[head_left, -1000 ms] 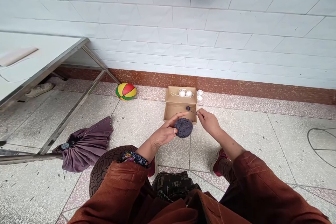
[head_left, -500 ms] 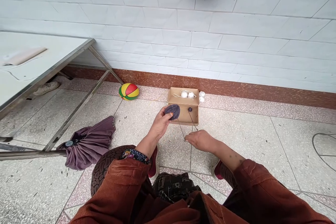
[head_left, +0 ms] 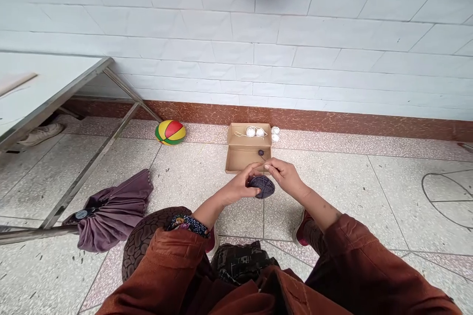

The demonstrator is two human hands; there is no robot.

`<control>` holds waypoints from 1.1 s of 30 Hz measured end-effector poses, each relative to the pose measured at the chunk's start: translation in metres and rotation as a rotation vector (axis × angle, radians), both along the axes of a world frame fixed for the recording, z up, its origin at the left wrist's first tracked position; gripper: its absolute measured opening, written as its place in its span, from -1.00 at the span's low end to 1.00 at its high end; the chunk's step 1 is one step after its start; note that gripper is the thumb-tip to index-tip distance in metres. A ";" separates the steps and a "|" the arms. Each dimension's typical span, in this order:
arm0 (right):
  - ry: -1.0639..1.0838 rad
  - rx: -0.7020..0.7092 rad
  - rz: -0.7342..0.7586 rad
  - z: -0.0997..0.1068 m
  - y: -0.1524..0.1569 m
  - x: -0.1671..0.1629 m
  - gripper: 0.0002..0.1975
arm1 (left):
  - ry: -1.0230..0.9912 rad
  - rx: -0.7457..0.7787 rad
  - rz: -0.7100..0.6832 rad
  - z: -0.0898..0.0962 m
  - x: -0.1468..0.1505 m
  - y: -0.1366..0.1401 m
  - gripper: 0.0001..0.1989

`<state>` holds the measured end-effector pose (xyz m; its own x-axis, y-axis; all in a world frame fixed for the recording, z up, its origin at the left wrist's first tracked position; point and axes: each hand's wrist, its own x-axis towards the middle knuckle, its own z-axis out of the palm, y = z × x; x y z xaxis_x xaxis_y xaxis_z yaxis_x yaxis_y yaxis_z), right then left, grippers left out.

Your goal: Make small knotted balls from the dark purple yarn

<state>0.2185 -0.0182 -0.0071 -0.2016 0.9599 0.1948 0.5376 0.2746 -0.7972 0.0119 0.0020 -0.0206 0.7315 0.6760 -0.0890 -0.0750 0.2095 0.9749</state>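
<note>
My left hand (head_left: 240,186) is closed around a dark purple-grey ball of yarn (head_left: 264,187), held above the floor in front of the box. Just beyond it, my right hand (head_left: 284,173) pinches a strand of the same yarn between thumb and fingers. The strand leads to a small dark yarn ball (head_left: 260,152) inside the open cardboard box (head_left: 240,157). White yarn balls (head_left: 254,131) with loose ends lie in the box's raised lid part. More white balls (head_left: 275,134) rest on the floor right beside it.
A striped ball (head_left: 170,132) lies near the tiled wall (head_left: 207,49). At left stands a metal-framed table (head_left: 55,88), with a folded purple umbrella (head_left: 114,216) on the floor beside its leg. A wire loop (head_left: 443,197) lies at far right.
My left hand has brought the yarn ball to the right and lower, turning it. My right hand has moved up towards the box, still pinching the strand. The view has shifted a little right.
</note>
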 end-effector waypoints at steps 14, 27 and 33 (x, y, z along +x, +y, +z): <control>-0.167 -0.088 0.271 -0.015 -0.020 -0.009 -0.73 | -0.102 -0.219 0.438 0.006 0.006 0.011 -0.51; -0.127 0.140 0.061 -0.005 0.000 0.012 -0.71 | -0.103 -0.116 -0.061 -0.003 0.009 0.003 -0.25; -0.165 -0.036 0.006 -0.022 0.003 0.000 -0.78 | -0.309 -0.309 0.117 0.011 0.004 0.001 -0.35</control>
<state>0.2190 -0.0147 -0.0286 -0.2341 0.9643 0.1238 0.6606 0.2512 -0.7075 0.0162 0.0034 -0.0096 0.6755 0.7319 -0.0895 -0.3929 0.4600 0.7962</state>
